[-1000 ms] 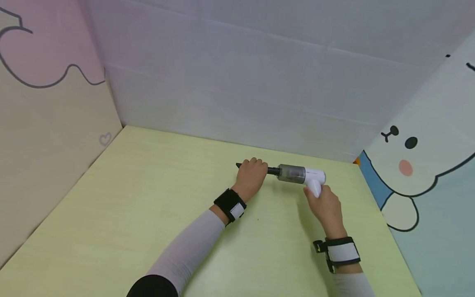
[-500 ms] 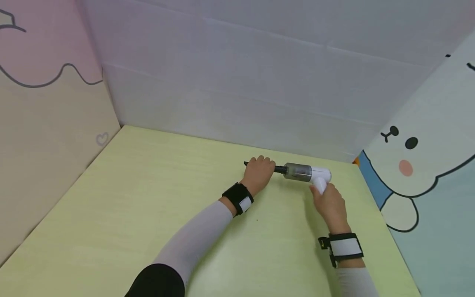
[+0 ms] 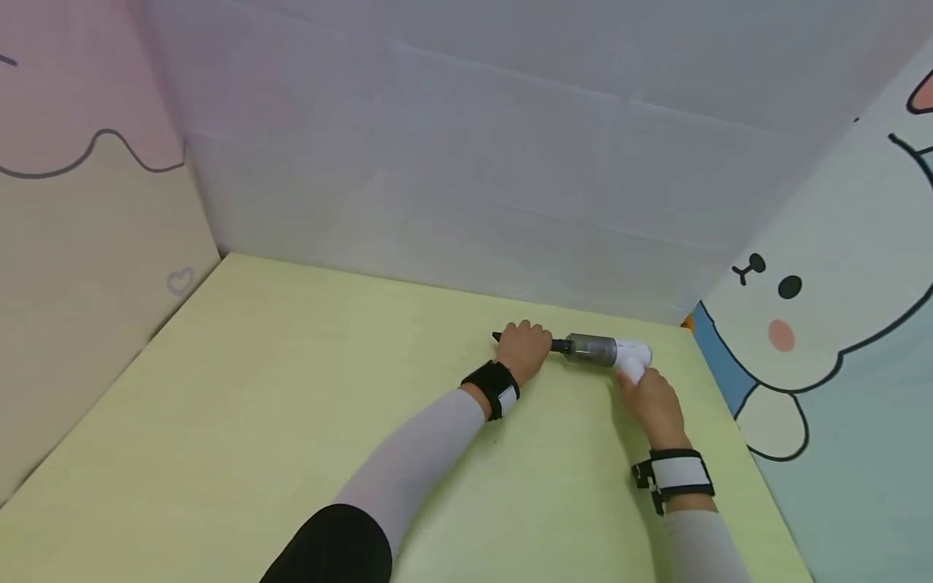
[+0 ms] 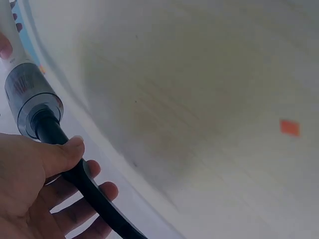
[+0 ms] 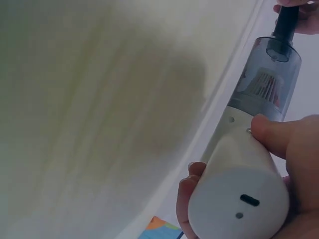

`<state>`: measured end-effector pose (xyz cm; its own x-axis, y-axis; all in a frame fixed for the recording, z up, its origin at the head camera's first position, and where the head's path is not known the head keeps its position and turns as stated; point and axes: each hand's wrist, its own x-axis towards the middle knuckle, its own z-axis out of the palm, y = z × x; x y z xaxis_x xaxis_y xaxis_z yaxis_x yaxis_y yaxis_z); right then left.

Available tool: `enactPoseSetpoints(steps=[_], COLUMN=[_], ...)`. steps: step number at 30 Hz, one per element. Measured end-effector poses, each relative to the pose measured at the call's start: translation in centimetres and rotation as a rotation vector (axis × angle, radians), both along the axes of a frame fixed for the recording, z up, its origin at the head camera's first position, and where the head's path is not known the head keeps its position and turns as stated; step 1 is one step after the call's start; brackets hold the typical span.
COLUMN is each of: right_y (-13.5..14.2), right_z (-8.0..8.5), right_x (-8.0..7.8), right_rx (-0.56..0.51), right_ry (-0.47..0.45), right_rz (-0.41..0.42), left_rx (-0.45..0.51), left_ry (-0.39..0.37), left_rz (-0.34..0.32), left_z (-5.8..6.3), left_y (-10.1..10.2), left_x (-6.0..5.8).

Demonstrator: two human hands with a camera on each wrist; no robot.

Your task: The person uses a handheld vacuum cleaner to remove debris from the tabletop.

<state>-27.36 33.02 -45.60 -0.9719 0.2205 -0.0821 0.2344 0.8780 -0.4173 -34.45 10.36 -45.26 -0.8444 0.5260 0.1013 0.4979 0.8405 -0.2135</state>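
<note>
A handheld vacuum cleaner [image 3: 592, 350] with a white body, a see-through dust cup [image 5: 273, 82] and a black nozzle [image 4: 94, 194] lies nearly level across the far right part of the table. My left hand [image 3: 524, 353] grips the nozzle; in the left wrist view its thumb lies over the black tube and the fingers curl beneath. The thin nozzle end pokes out left of that hand. My right hand [image 3: 653, 407] holds the white handle [image 3: 632, 370], its thumb on the body near the cup in the right wrist view. A pleated filter [image 5: 266, 84] shows inside the cup.
The pale yellow table [image 3: 306, 389] meets a plain whitish back wall [image 3: 437, 162]. Printed side panels stand left and right, the right one [image 3: 824, 324] with a cartoon face close to my right hand. An orange patch [image 4: 289, 127] shows in the left wrist view.
Both hands have carried the vacuum cleaner a little to the right along the table's far side, keeping the same grips. The head view has turned slightly too.
</note>
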Motion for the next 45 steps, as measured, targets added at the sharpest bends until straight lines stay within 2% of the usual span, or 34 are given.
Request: enactPoseSetpoints(steps=[8, 20, 28, 33, 34, 39, 40, 41, 45], right_y=[1.2, 2.3, 2.8, 2.8, 2.8, 2.6, 2.5, 2.5, 2.3], right_z=[-0.7, -1.2, -1.5, -1.8, -1.7, -1.6, -1.6, -1.7, -1.7], right_x=[-0.3, -0.8, -1.0, -0.9, -0.9, -1.0, -1.0, -1.0, -0.8], right_rx=[0.014, 0.011, 0.030, 0.021, 0.018, 0.018, 0.023, 0.026, 0.049], right_ry=[-0.028, -0.056, -0.023, -0.042, -0.046, -0.058, -0.056, -0.059, -0.075], right_rz=[0.000, -0.011, 0.036, 0.028, 0.025, 0.009, 0.009, 0.008, -0.005], left_rx=[-0.017, -0.021, -0.033, -0.035, -0.026, -0.013, -0.013, -0.019, -0.018], left_ry=[-0.049, -0.032, -0.028, -0.037, -0.010, 0.007, 0.001, -0.030, -0.059], left_rz=[0.015, 0.030, 0.036, 0.039, 0.036, 0.037, 0.041, 0.047, 0.054], left_z=[0.0, -0.7, -1.2, -1.1, -1.8, -1.8, -1.8, -1.0, -0.9], left_y=[1.0, 2.1, 2.8, 2.9, 3.0, 3.1, 3.1, 3.0, 3.0], left_x=[0.6, 0.5, 0.1, 0.3, -0.1, 0.0, 0.1, 0.5, 0.8])
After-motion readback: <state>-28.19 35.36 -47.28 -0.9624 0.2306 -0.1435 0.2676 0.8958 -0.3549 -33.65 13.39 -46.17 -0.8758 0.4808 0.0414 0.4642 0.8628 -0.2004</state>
